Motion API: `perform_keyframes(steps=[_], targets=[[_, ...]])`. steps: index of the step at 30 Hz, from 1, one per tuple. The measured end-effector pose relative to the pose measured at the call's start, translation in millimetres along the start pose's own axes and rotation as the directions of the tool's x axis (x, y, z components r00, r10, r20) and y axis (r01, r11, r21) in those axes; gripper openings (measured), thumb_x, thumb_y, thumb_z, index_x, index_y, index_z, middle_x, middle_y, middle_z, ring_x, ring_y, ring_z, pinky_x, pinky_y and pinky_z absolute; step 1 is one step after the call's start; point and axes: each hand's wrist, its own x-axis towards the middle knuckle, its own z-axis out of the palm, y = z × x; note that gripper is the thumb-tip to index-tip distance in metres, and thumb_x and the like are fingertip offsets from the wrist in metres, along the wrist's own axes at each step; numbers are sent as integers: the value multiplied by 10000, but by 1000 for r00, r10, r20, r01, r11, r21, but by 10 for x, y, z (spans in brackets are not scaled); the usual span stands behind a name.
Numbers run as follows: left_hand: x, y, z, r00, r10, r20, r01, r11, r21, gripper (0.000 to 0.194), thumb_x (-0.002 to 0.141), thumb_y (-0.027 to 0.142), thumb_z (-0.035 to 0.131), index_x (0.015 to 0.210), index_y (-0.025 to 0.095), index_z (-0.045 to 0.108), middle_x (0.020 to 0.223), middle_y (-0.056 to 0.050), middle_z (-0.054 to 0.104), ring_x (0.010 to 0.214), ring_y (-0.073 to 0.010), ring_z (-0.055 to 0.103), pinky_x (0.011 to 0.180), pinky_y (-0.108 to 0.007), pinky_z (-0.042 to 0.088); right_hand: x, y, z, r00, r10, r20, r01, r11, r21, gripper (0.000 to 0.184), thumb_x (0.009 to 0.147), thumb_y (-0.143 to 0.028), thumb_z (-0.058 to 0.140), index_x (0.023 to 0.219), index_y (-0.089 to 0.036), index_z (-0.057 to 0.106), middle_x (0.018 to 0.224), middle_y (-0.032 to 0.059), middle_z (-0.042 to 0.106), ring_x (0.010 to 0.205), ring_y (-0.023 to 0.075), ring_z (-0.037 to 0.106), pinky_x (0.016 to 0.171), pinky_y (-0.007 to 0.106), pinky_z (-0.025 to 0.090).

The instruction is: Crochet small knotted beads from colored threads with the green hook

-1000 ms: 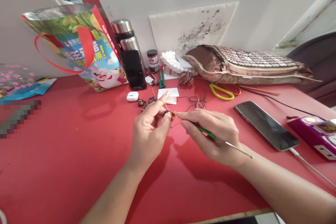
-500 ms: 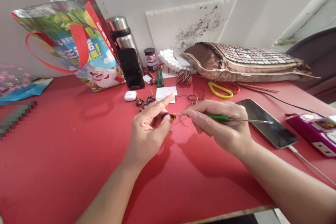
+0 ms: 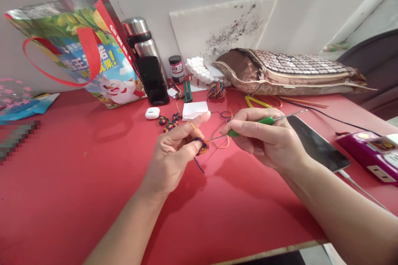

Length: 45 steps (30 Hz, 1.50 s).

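Note:
Between the thumb and fingers of my left hand (image 3: 171, 149) is pinched a small multicoloured crochet piece (image 3: 203, 146), with a dark yarn tail hanging below it. An orange strand of yarn (image 3: 192, 125) runs over the left fingers. My right hand (image 3: 267, 140) grips a crochet hook by its green handle (image 3: 266, 121), pen-like. Its thin metal tip reaches to the crochet piece; whether it sits inside a stitch I cannot tell. The hook's other metal end sticks out to the upper right. Loose yarn loops (image 3: 226, 118) lie behind the hands.
Behind the left hand lie a finished crochet strip (image 3: 171, 123), a white earbud case (image 3: 152, 113) and white paper (image 3: 195, 110). Farther back are a yarn ball (image 3: 217, 90), phone (image 3: 153, 80), steel flask (image 3: 144, 41) and shopping bag (image 3: 93, 58). Another phone (image 3: 317, 143) and purple power strip (image 3: 368, 153) lie right.
The hook has tilted, its rear end swinging upward, and more of its green handle shows. The crochet piece has turned lower in my left fingers, exposing the dark yarn tail.

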Motion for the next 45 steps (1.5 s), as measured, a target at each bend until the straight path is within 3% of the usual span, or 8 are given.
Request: perform_keyframes(steps=[5, 9, 16, 22, 25, 30, 34, 45], targets=[[-6, 31, 45, 1000, -15, -26, 11, 992, -129, 355, 786, 159, 773, 1055, 347, 907, 809, -6, 642, 663, -109, 433, 583, -233, 397, 21, 45, 25, 999, 34, 20, -36, 995, 98, 185, 753, -318, 890, 666, -164, 835, 394, -15, 489, 379, 73, 360, 379, 230, 100], [-10, 44, 42, 1000, 12, -2, -12, 990, -141, 363, 827, 182, 799, 1137, 348, 891, 791, -6, 654, 680, -117, 483, 614, -241, 428, 48, 97, 25, 999, 42, 22, -45, 984, 171, 207, 723, -334, 915, 661, -162, 819, 394, -38, 476, 362, 55, 324, 392, 235, 116], [-13, 13, 20, 997, 81, -3, -81, 997, 2, 370, 896, 220, 830, 1236, 364, 857, 820, -7, 729, 786, -147, 634, 819, -280, 549, 52, 112, 33, 1000, 23, 16, -25, 983, 184, 219, 718, -332, 929, 656, -161, 806, 406, -44, 497, 361, 50, 342, 403, 233, 163], [-56, -18, -10, 993, 107, 49, -112, 987, 116, 443, 926, 191, 800, 1300, 426, 817, 821, 9, 710, 719, -126, 587, 667, -238, 525, 5, 136, 78, 998, 28, 64, -38, 986, 159, 203, 762, -328, 898, 672, -165, 818, 409, -17, 534, 378, 72, 384, 378, 216, 163], [-64, -32, -21, 988, 140, 69, -147, 983, 110, 401, 936, 199, 798, 1274, 413, 833, 843, 1, 740, 739, -131, 620, 692, -243, 548, -11, 185, 75, 993, 2, 116, -22, 984, 175, 174, 773, -318, 896, 705, -171, 833, 429, -13, 567, 375, 70, 381, 390, 221, 196], [-49, -53, 15, 988, 153, 13, -154, 985, 83, 310, 930, 185, 800, 1172, 362, 878, 1009, -34, 819, 843, -154, 714, 825, -273, 601, 20, 252, 52, 990, -38, 133, 11, 981, 195, 173, 843, -344, 861, 813, -174, 871, 475, -17, 571, 424, 77, 410, 407, 214, 222], [-43, -30, 55, 990, 135, -39, -131, 987, 95, 292, 882, 198, 840, 1132, 341, 887, 1182, -56, 806, 977, -182, 733, 832, -265, 599, 77, 268, 42, 995, -37, 93, 17, 978, 206, 167, 808, -340, 887, 808, -174, 868, 507, -18, 571, 469, 90, 442, 410, 212, 229], [-19, 45, 112, 966, 31, -258, 21, 980, 199, 251, 760, 189, 914, 995, 277, 910, 961, -43, 856, 935, -224, 755, 890, -346, 609, 146, 400, 27, 992, 0, 122, -28, 974, 225, 187, 780, -355, 899, 787, -173, 857, 527, -6, 606, 484, 94, 440, 456, 238, 250]])
